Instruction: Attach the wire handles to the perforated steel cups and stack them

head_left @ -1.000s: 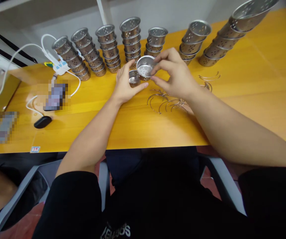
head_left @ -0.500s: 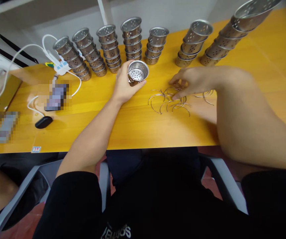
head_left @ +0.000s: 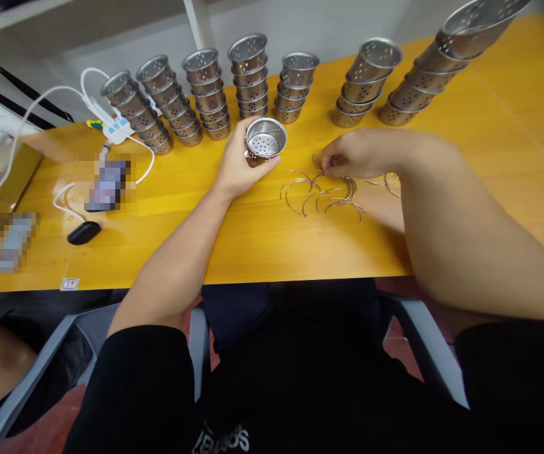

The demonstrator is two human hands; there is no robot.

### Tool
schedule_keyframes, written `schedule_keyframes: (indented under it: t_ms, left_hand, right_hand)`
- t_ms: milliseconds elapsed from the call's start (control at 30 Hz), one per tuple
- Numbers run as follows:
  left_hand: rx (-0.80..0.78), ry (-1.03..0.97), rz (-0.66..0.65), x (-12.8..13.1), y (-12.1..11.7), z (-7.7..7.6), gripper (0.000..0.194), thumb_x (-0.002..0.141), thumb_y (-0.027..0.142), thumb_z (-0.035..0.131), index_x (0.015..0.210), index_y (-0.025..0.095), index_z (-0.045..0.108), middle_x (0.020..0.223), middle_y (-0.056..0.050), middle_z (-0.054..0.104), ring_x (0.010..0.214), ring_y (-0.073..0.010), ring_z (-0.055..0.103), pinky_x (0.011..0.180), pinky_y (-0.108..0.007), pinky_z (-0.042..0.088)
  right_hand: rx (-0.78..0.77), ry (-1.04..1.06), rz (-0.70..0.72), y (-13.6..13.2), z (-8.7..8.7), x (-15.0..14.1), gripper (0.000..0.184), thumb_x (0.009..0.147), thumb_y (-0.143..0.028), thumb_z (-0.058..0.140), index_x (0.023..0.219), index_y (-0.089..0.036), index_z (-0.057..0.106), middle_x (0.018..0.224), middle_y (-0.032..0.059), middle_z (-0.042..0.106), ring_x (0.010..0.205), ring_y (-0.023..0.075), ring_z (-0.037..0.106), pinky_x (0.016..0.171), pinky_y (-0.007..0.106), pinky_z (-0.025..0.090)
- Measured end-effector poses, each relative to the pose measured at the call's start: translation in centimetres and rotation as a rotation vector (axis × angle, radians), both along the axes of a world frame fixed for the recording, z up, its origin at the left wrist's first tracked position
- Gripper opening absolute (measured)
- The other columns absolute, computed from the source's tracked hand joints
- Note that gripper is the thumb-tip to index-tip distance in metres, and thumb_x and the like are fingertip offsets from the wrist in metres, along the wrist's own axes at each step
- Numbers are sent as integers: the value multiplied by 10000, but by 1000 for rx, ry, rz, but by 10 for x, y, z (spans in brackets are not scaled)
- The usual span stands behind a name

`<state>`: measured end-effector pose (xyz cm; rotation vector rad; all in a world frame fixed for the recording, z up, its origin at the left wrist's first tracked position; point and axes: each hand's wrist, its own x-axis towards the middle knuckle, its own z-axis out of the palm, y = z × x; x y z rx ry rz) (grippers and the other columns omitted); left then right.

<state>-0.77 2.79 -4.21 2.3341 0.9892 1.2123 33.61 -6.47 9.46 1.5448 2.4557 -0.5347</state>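
My left hand (head_left: 236, 165) is wrapped round a perforated steel cup (head_left: 264, 139), held upright just above the yellow table (head_left: 253, 233). To its right my right hand (head_left: 354, 154) pinches a thin curved wire handle (head_left: 318, 160) at the top of a loose pile of wire handles (head_left: 321, 194). The fingers of the right hand are curled together over the pile. Both forearms reach out from the near edge.
Several stacks of perforated steel cups (head_left: 251, 75) line the far edge, the tallest stack (head_left: 442, 63) leaning at the far right. At the left lie a white power strip with cables (head_left: 111, 129), a phone (head_left: 106, 184) and a black mouse (head_left: 82, 232).
My right hand let go of the cup, swung right to the wire pile and pinched up a handle. The left hand kept the cup and tilted it slightly.
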Motion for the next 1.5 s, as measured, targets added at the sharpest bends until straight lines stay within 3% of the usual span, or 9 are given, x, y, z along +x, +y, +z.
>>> schedule_keyframes:
  t_ms: [367, 567, 767, 1000, 1267, 1400, 1500]
  left_hand:
    - [3, -43, -52, 1, 1, -5, 1113, 1021, 975, 904, 1839, 330, 512, 1836, -186, 718, 1757, -426, 721, 1566, -607, 529]
    - [28, -89, -23, 3, 5, -7, 1125, 904, 945, 1044, 1744, 349, 594, 1736, -153, 732, 1656, -421, 750, 1511, -636, 569]
    - [95, -133, 20, 3, 15, -14, 1082, 808, 973, 1100, 1592, 359, 679, 1593, -116, 717, 1598, -425, 739, 1464, -662, 591]
    - [72, -198, -42, 2, 26, -24, 1315, 849, 1094, 969, 1833, 413, 426, 1709, -130, 710, 1609, -401, 771, 1441, -608, 620]
    - [139, -185, -83, -3, 35, -27, 1093, 1126, 945, 760, 1973, 446, 280, 1858, -136, 610, 1758, -399, 677, 1545, -577, 538]
    - [116, -154, -26, 2, 19, -14, 1135, 1027, 992, 866, 1908, 422, 432, 1845, -146, 597, 1799, -427, 623, 1574, -604, 508]
    - [56, -143, 15, 8, -2, 4, 1131, 881, 1038, 988, 1733, 384, 635, 1706, -147, 683, 1717, -457, 672, 1559, -682, 530]
  right_hand:
    - [79, 59, 4, -6, 7, -2, 227, 1202, -47, 731, 1059, -220, 763, 1005, 66, 830, 799, 193, 607, 838, 403, 481]
    - [105, 127, 26, 2, 0, 4, 175, 1217, -126, 707, 1241, -215, 857, 1221, 136, 928, 974, 263, 780, 927, 429, 543]
    - [245, 162, 62, 8, -12, 9, 163, 1201, -139, 761, 1249, -223, 893, 1189, 116, 927, 978, 277, 769, 937, 431, 558]
    - [266, 168, 83, 11, -15, 10, 121, 1177, -174, 776, 1188, -254, 866, 1212, 124, 926, 1010, 319, 805, 961, 466, 600]
    - [422, 264, -52, -1, -10, -3, 136, 1220, -221, 653, 1300, -262, 755, 1322, 173, 909, 1158, 385, 856, 1101, 524, 658]
    - [454, 401, -167, -12, -2, -15, 161, 1277, -278, 589, 1393, -270, 701, 1397, 192, 886, 1233, 348, 831, 1150, 482, 632]
    - [380, 490, -176, -19, 0, -25, 222, 1332, -378, 532, 1458, -266, 677, 1275, 188, 854, 1057, 299, 746, 1076, 448, 598]
